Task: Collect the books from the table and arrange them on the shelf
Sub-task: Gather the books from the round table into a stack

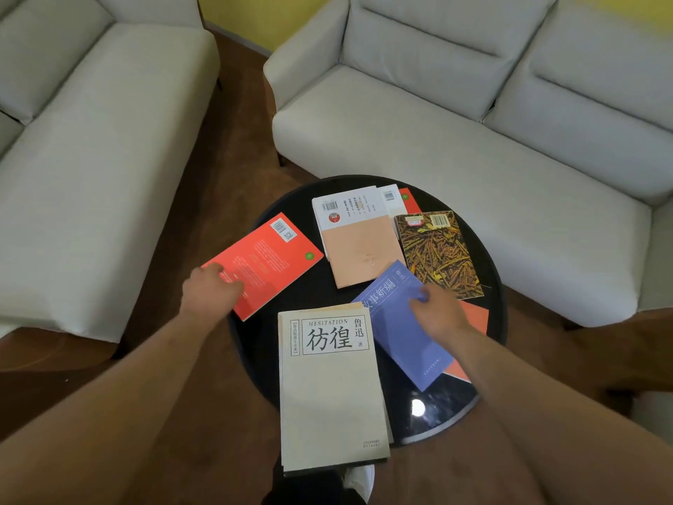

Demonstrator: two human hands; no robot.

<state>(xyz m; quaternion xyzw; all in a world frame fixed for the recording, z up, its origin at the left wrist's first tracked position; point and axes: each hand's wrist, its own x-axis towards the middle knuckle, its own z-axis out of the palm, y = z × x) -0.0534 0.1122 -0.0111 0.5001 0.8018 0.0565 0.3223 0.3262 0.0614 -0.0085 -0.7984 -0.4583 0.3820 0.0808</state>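
Several books lie on a round black table (302, 297). My left hand (209, 289) grips the near left corner of a red book (267, 262) that juts over the table's left edge. My right hand (437, 311) rests with fingers on a blue book (397, 322), which lies over an orange book (475, 317). A cream book (331, 391) titled HESITATION overhangs the near edge. Farther back lie a peach-covered book (358, 246), a book with a wheat-pattern cover (439, 251), and a white book (391, 198) on another red one.
A pale sofa (473, 114) stands behind the table and a second pale sofa (91, 140) to the left. Brown wooden floor (240, 133) runs between them. A yellow wall (251, 16) is at the back. No shelf is in view.
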